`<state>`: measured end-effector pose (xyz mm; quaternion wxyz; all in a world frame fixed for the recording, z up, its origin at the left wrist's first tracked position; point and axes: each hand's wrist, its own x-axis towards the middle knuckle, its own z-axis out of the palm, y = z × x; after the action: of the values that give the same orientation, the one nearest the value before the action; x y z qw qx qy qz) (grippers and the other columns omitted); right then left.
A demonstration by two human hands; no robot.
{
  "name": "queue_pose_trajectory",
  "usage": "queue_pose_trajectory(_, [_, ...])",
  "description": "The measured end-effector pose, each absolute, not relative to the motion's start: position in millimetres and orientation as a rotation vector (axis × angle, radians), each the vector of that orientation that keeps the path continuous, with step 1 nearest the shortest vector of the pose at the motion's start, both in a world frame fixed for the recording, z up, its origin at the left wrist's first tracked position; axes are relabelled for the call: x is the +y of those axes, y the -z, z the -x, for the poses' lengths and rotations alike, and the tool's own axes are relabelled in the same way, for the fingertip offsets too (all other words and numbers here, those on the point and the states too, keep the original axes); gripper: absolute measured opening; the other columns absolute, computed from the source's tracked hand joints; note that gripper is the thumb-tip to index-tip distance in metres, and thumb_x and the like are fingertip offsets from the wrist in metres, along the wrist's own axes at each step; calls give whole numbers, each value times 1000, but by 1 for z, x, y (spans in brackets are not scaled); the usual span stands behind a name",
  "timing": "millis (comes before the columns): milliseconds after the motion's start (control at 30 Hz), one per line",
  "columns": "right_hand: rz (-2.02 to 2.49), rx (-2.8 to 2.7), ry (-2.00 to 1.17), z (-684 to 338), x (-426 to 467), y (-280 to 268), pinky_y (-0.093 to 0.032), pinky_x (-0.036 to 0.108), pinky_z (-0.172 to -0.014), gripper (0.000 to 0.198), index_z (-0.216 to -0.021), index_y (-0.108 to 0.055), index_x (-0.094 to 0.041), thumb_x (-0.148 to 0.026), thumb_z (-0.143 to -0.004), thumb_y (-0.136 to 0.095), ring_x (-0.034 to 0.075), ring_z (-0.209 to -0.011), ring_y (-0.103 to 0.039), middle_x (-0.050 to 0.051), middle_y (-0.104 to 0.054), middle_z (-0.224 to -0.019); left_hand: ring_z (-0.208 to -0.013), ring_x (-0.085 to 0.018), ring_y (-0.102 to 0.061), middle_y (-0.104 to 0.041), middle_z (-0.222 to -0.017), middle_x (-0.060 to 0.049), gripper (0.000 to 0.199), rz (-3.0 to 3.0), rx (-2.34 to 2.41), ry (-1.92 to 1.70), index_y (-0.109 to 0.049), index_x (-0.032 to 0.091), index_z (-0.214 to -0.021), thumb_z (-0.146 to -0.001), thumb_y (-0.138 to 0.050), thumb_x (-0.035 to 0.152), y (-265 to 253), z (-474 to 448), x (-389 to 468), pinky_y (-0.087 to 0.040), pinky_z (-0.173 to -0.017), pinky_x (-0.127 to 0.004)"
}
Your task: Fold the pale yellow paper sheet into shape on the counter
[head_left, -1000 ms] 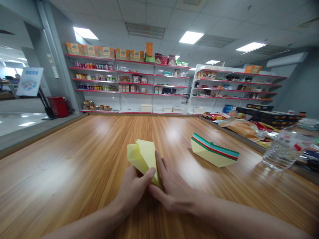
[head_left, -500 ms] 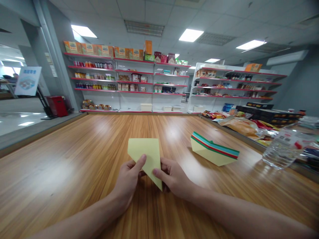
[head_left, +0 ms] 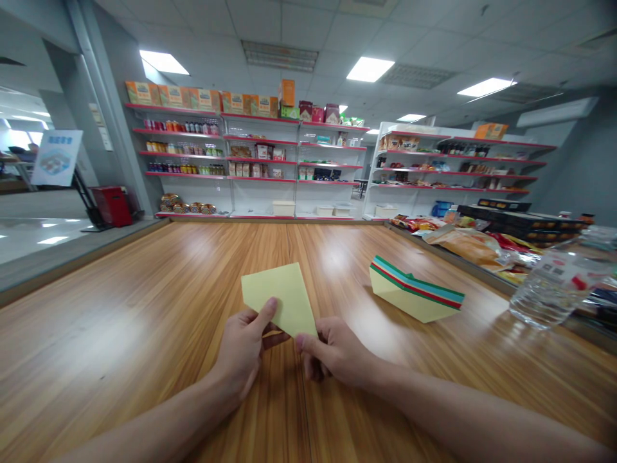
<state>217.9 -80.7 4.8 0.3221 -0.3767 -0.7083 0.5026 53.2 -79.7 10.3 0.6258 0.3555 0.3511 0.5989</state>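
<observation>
Between my hands is a folded sheet of pale yellow paper [head_left: 284, 292], held just above the wooden table. My left hand [head_left: 245, 347] pinches its lower left edge, thumb on top and fingers beneath. At the lower right corner, my right hand [head_left: 332, 350] grips the paper with the thumb pressed on its tip. To the right stands a folded paper boat [head_left: 414, 292] in pale yellow, with green, blue and red stripes along its upper edge. Neither hand touches the boat.
The wooden table [head_left: 144, 321] stretches away toward stocked shelves [head_left: 260, 138]. A clear plastic bottle [head_left: 544, 289] stands at the right. Beyond a raised edge lie snack bags [head_left: 467, 244] and stacked black boxes [head_left: 520, 218].
The paper has turned counter-clockwise, and its pointed lower tip is now folded or hidden at my right thumb. My right hand has moved slightly down. The boat stays in place.
</observation>
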Motion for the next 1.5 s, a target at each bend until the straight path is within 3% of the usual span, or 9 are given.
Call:
queue_pose_trajectory(133, [927,-1740,-1525,-221,-75,-6,-29,13,-28,39,-68,-54,-12,-49,-81,-51,5,-29,-42,1,-60,-46,-69,-17,-64,-69,-81,-9,23,-735,702,-1380,-64,10,-82,-73,-68,31,-14,-52,-79,-55,-61,-30])
queue_pose_trajectory(333, [815,-1687,-1769,-225,-74,-5,-35,15,-29,46,-69,-56,-10,-56,-76,-54,9,-33,-51,5,-63,-50,-60,-14,-61,-66,-66,-7,26,-793,683,-1298,-64,7,-74,-74,-68,33,-14,-47,-78,-55,-56,-27])
queue_pose_trajectory(433, [889,-1705,-1654,-222,-77,-2,-35,15,-29,51,-71,-59,-8,-57,-80,-48,8,-32,-49,5,-62,-50,-60,-15,-62,-67,-69,-8,25,-850,737,-1333,-65,6,-75,-73,-68,32,-11,-47,-78,-54,-55,-27])
queue_pose_trajectory(533, [925,-1775,-1464,-222,-81,0,-32,14,-30,56,-61,-61,-7,-56,-83,-44,6,-32,-46,4,-57,-44,-69,-17,-64,-69,-79,-10,21,-866,713,-1325,-66,8,-83,-75,-66,28,-11,-50,-80,-55,-63,-30])
queue_pose_trajectory(700, [880,-1937,-1475,-225,-87,-5,-30,15,-29,63,-53,-62,-6,-56,-86,-40,6,-30,-43,4,-53,-42,-71,-18,-65,-70,-84,-10,19,-776,678,-1268,-67,10,-85,-75,-67,25,-14,-53,-82,-54,-66,-30])
queue_pose_trajectory(833, [875,-1968,-1474,-222,-89,-7,-34,16,-33,58,-60,-63,-7,-54,-86,-41,7,-35,-47,4,-54,-46,-69,-19,-65,-71,-81,-11,22,-849,732,-1275,-68,10,-87,-74,-67,28,-13,-52,-83,-54,-62,-30])
queue_pose_trajectory(967, [939,-1820,-1242,-221,-86,-4,-37,16,-38,45,-69,-61,-9,-50,-82,-51,8,-47,-51,4,-57,-57,-66,-20,-65,-71,-77,-11,21,-992,808,-1243,-69,10,-81,-70,-70,28,-16,-56,-88,-52,-61,-30])
queue_pose_trajectory(1233, [855,-1738,-1513,-225,-83,3,-37,17,-32,48,-71,-59,-8,-55,-80,-51,8,-38,-50,3,-57,-55,-59,-22,-64,-70,-71,-12,23,-973,761,-1120,-68,9,-75,-65,-73,29,-22,-59,-92,-52,-60,-35])
queue_pose_trajectory(1500, [955,-1483,-1289,-224,-80,-7,-27,17,-27,60,-49,-54,-10,-60,-81,-44,8,-29,-45,3,-50,-37,-67,-24,-66,-71,-79,-15,27,-1005,828,-1120,-69,9,-80,-64,-74,30,-20,-58,-90,-51,-63,-34])
